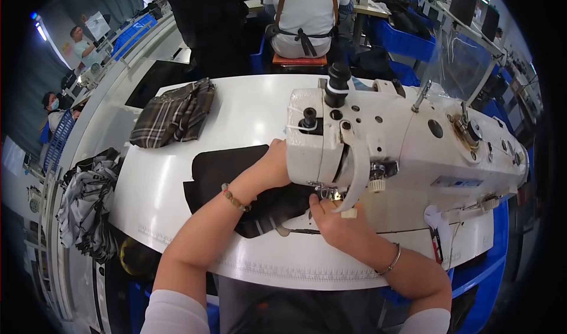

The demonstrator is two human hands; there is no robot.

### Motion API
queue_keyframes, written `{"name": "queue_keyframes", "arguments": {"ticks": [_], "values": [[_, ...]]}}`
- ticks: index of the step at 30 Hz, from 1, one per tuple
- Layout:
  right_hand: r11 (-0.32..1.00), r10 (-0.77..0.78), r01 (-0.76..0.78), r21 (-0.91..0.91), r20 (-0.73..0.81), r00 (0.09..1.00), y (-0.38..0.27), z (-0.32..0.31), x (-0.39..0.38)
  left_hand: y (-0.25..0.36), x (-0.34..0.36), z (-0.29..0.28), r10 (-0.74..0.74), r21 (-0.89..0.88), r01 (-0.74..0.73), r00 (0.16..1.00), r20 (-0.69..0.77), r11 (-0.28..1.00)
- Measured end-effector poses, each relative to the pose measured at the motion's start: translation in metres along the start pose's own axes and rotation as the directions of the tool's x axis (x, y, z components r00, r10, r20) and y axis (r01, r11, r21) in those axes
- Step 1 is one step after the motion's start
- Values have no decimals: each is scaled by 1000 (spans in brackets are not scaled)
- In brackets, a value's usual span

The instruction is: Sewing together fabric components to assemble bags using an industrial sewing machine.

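Note:
A white sewing machine (407, 145) stands on the white worktable, with dark fabric (218, 174) lying to the left of and beneath its needle area. My left hand (271, 163), wearing a beaded bracelet, rests over this fabric beside the machine head, which hides most of its fingers. My right hand (339, 222), with a metal bangle, is at the fabric's right edge beside the presser foot (325, 192), fingers bent onto the cloth. A folded plaid fabric bundle (171, 113) lies at the table's back left.
A pile of grey-and-black fabric (88, 204) hangs at the left by a rail. Small scissors (436, 242) lie right of my right hand. Blue bins (401, 42) stand behind and right. Co-workers (298, 21) occupy stations ahead and left.

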State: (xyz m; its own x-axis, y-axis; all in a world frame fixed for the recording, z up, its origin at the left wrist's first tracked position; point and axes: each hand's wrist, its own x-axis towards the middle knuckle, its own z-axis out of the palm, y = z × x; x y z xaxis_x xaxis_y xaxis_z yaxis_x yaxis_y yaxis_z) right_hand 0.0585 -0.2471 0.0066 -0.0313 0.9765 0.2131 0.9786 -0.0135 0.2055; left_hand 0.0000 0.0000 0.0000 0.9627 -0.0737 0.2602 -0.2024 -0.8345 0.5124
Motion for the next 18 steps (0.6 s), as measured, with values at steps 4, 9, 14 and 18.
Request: {"name": "queue_keyframes", "arguments": {"ticks": [4,9,14,18], "values": [[1000,29,-28,15,-143,989,1,7,5,14,-3,1,-60,43,71,974,-219,997],[998,59,-55,24,-217,974,9,17,2,79,-24,-32,-16,509,161,960,-278,846],[998,69,-66,21,-195,978,4,12,5,98,-67,-24,-21,245,17,1000,14,969],[995,88,-78,56,-210,974,5,8,7,91,-61,-20,-36,318,3,995,96,948]]}}
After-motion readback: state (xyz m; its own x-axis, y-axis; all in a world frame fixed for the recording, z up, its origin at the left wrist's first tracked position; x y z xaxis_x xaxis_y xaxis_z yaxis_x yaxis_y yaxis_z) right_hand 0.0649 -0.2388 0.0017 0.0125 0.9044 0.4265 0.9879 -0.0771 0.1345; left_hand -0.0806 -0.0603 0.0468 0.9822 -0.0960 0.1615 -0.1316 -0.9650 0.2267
